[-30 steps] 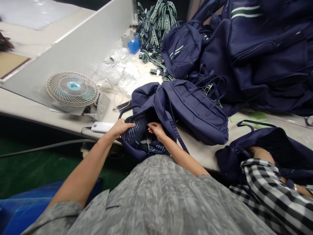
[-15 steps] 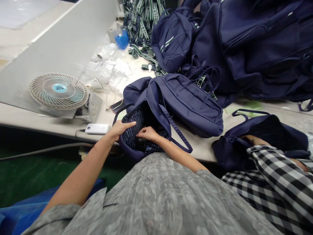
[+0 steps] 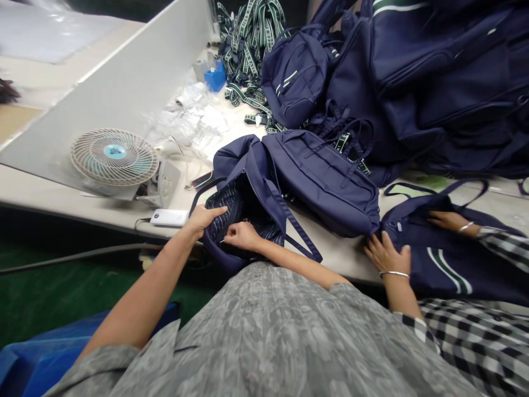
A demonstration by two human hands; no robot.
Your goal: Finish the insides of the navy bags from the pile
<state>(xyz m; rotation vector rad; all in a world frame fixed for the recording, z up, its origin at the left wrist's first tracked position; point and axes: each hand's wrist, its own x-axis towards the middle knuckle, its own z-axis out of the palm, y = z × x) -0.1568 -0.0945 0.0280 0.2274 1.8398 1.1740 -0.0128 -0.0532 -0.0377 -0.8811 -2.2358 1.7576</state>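
A navy bag (image 3: 270,201) lies open in front of my body, its patterned lining (image 3: 225,212) showing. My left hand (image 3: 202,219) grips the bag's left rim, thumb lying over the lining and the other fingers hidden outside. Inside the opening, my right hand (image 3: 242,236) is closed in a pinch beside the lining. A tiny light tip shows at its fingertips, too small to name. One strap of the bag loops out to the right. Behind it rests another navy bag (image 3: 326,179), closed.
A co-worker's hands (image 3: 390,256) handle a striped navy bag (image 3: 448,270) at right. Navy bags (image 3: 413,82) pile up behind, near lettered straps (image 3: 252,41). A fan (image 3: 115,157), a white power bank (image 3: 169,217), plastic wrappers (image 3: 198,118) and a blue box (image 3: 215,77) are at left.
My right hand has shifted slightly left and down inside the bag, and a light tip now shows at its fingers. The co-worker's bag has turned, showing its stripes.
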